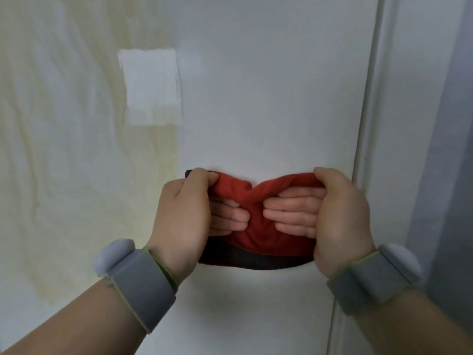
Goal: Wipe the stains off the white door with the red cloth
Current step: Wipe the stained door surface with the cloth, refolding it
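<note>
The white door [268, 98] fills most of the view, close in front of me. Yellowish streaky stains [76, 175] cover its left part, and a brighter white rectangular patch [151, 85] sits within them. The red cloth [256, 198], with a dark band along its lower edge, is bunched between both hands in front of the door's lower middle. My left hand [184, 213] grips its left end, thumb on top. My right hand [330, 213] grips its right end, fingers curled over the cloth. Whether the cloth touches the door is unclear.
The door's right edge and a white frame moulding [368, 149] run down the right side, with a grey wall [450, 175] beyond. Grey bands sit on both wrists.
</note>
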